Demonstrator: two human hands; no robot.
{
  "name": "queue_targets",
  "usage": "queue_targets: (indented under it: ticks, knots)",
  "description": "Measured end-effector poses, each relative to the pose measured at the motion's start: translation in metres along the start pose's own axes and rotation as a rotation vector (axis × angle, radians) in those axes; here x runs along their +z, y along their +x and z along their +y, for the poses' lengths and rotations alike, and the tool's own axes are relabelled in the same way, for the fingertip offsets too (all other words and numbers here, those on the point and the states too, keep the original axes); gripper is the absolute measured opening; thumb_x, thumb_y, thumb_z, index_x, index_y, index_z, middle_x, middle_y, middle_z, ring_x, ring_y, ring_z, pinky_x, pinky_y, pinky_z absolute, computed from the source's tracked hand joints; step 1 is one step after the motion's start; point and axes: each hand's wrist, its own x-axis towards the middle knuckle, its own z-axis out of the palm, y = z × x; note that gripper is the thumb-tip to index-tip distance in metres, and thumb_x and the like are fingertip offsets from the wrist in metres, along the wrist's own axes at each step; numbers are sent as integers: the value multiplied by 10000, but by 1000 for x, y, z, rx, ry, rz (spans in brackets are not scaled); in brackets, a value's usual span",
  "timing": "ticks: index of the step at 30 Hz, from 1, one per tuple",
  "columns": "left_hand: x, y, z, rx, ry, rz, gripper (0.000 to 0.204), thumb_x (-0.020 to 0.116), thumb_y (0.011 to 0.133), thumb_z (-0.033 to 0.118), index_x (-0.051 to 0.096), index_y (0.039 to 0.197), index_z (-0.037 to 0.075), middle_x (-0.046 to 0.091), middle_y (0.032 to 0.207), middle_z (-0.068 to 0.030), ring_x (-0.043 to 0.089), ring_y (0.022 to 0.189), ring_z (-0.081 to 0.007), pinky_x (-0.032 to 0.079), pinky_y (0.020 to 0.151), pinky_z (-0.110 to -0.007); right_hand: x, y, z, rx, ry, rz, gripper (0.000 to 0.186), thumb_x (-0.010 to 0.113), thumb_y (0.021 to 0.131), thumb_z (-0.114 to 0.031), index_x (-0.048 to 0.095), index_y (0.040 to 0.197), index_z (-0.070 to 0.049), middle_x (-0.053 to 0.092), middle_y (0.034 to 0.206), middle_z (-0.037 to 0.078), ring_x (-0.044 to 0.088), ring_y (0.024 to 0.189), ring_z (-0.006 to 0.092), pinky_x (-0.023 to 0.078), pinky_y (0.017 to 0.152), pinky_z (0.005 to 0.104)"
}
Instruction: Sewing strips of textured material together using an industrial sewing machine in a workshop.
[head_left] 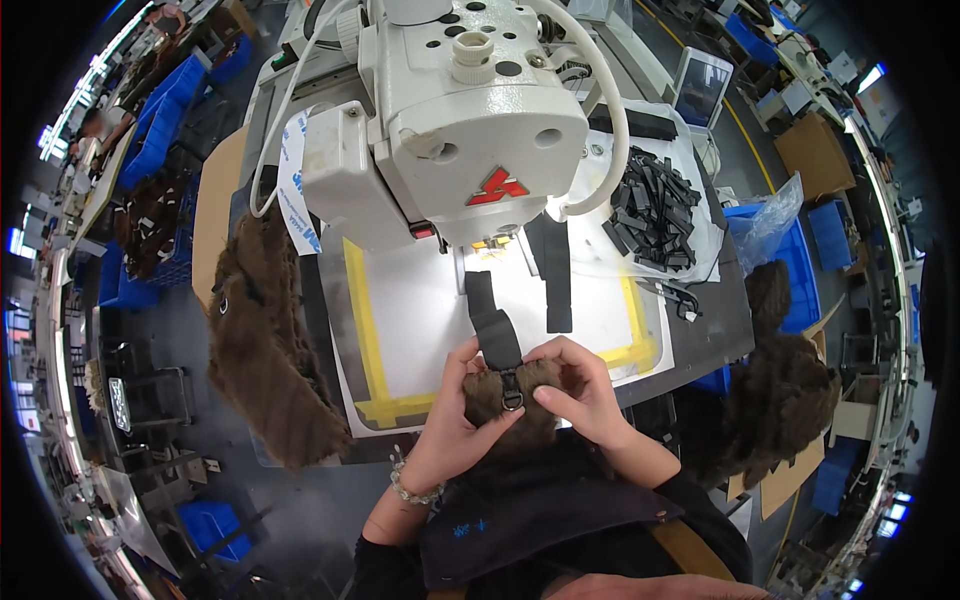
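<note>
My left fingers [497, 428] and right fingers [560, 402] pinch brown fur [486, 396] at the near end of a black strap [499, 338].

Held brown fur [531, 430] — partly hidden behind fingers [568, 352].

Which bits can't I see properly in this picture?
All in the head view:
Back of the brown furry piece: hidden by its own front.
Some fingertips of the left hand and right hand: tucked out of sight behind the furry piece.
Needle tip: lost under the white sewing machine, in bright glare.
Lower bits of the black pile: covered by those on top.
Details on the screen: too small.
</note>
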Motion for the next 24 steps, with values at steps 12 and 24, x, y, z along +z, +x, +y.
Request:
queue_targets:
  ticks: [12, 24]
  knots:
    - [5, 5, 10, 90, -28, -10, 714, 632, 828, -46, 218, 1407, 12, 514, 1137, -111, 524, 1064, -161, 437, 920, -287, 10, 8, -7, -93, -141, 84, 104, 651, 888, -70, 590, 934, -1, 512, 692, -25, 388, 621, 27, 319, 555, 209]
    - [11, 16, 9, 279, 396, 73, 406, 408, 971, -41, 239, 1340, -51, 533, 1161, -139, 562, 964, -143, 444, 858, -262, 10, 7, -5, -67, -134, 76, 81, 589, 936, -82, 544, 928, -15, 523, 737, -14, 441, 689, 32, 365, 606, 201]
